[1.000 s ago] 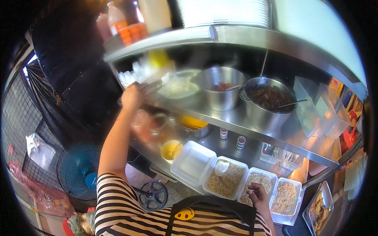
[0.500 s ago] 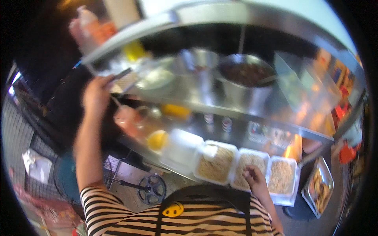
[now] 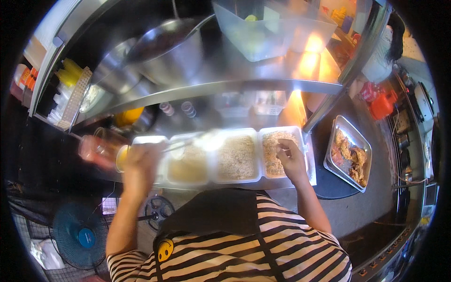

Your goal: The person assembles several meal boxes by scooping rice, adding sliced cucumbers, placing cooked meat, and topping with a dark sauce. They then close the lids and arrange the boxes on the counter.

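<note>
Smeared by motion, my left hand (image 3: 142,167) is over the left end of a row of white plastic tubs, closed on what look like metal tongs (image 3: 185,142). The tongs reach right, over a tub of tan powder (image 3: 188,164). My right hand (image 3: 291,162) is above the rightmost tub of orange-tinted crumbs (image 3: 272,164). Its fingers are curled together, and anything in them is too small to make out. Between these two stands a tub of pale crumbs (image 3: 236,160). The leftmost tub (image 3: 149,139) is mostly behind my left hand.
A metal shelf (image 3: 211,91) with large steel pots (image 3: 169,58) and a clear plastic bin (image 3: 258,35) spans above the tubs. At right, a metal tray of browned fried pieces (image 3: 350,157) rests on a black round surface (image 3: 336,188). A teal fan (image 3: 80,235) stands lower left.
My left hand came down from the shelf to the tubs with the tongs. My right hand now hovers over the rightmost tub, not the one beside it. The view has turned right.
</note>
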